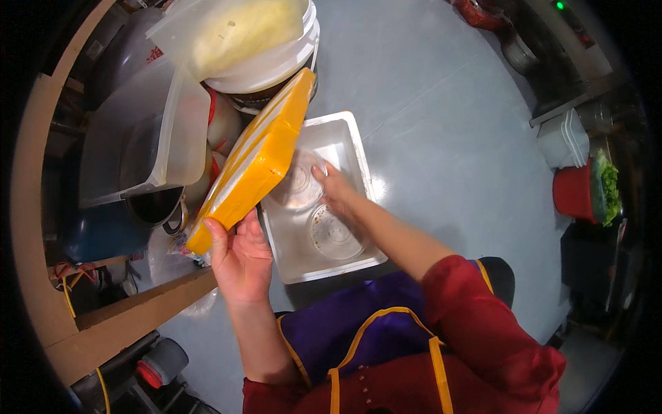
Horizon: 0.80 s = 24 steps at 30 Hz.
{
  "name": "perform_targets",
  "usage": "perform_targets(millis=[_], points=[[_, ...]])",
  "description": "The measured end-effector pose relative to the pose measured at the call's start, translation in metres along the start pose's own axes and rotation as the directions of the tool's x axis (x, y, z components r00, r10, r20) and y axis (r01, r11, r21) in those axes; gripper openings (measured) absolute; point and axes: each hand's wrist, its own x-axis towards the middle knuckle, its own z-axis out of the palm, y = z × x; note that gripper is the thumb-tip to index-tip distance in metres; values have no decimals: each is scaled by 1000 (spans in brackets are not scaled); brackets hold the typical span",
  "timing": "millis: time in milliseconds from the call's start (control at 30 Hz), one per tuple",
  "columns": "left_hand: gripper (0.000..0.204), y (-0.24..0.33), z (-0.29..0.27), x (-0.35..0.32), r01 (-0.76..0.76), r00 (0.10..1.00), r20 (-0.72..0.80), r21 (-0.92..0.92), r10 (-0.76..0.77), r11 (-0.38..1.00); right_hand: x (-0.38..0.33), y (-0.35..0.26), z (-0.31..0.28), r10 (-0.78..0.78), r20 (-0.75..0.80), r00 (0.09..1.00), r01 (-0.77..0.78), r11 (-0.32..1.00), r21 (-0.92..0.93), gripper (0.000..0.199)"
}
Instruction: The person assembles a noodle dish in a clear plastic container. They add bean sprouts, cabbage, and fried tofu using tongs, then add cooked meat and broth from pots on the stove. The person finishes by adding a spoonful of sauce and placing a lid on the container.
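Note:
My left hand (243,261) grips the lower end of a thick slab wrapped in yellow tape (265,162), white showing between its strips; it looks like a foam box lid. The slab is tilted over the left side of an open white foam box (338,270). Inside that box, my right hand (336,188) is closed on the edge of a clear round plastic container (298,183), partly covered by the slab. Another clear round container (336,233), with small brownish specks, lies in the near part of the box.
At upper left stand a white bucket (276,65) with pale yellow contents in a bag and a translucent plastic tub (138,138). A wooden frame (148,307) edges the left. Across the grey floor (441,131), a red container (574,192) with leafy greens sits beside white tubs (564,138).

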Motion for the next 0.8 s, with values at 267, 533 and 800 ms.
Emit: perform_targets(millis=[267, 533, 800], points=[[48, -12, 0, -13, -5, 1000, -27, 100, 7, 995, 41, 12, -4, 61, -68, 996, -56, 996, 73, 41], [49, -15, -9, -15, 52, 996, 62, 89, -58, 995, 88, 48, -60, -80, -317, 945, 26, 985, -170, 40], [53, -37, -16, -23, 41, 999, 16, 273, -47, 961, 69, 28, -45, -246, -382, 891, -40, 794, -606, 53]])
